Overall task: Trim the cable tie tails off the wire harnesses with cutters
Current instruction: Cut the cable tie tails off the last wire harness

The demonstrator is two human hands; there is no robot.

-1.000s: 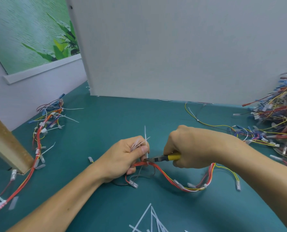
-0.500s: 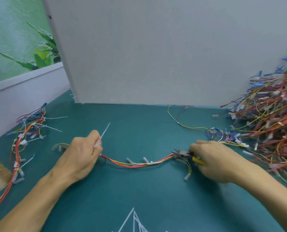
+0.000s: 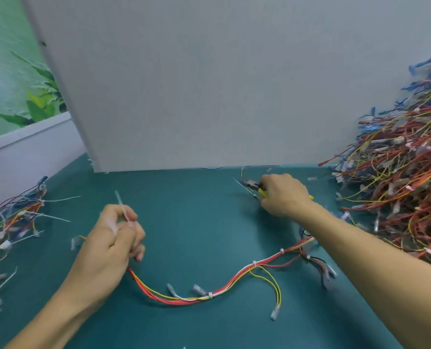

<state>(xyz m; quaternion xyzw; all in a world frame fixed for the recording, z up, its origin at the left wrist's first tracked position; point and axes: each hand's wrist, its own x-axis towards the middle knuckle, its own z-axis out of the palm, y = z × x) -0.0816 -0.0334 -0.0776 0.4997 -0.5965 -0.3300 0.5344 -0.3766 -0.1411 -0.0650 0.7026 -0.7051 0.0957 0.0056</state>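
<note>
Left hand (image 3: 113,238): fingers curled, pinching a small bunch of thin white plastic cable tie tails (image 3: 123,210). One tail sticks up past the knuckles.

Right hand (image 3: 282,195): reaching far forward, wrapped round the yellow-handled, dark-nosed cutters (image 3: 253,185). The nose points left, close to the foot of the upright pale grey panel (image 3: 209,84). A thin wire and a white tail lie right at the tip. It is too blurred to tell how the blades stand.

Red, yellow and white wire harness with short white ties (image 3: 210,295): lies flat on the teal table mat (image 3: 184,222). It comes out from under the left hand, sags toward the near edge, then rises rightward and passes beneath the right forearm. A loose yellow branch ends in a clear connector near the front.

Right edge: large heaped pile of red, yellow and blue harnesses (image 3: 398,185), just beside the right hand.

Left edge: smaller bundle of harnesses with long white ties sticking out (image 3: 15,222), well apart from the left hand.
</note>
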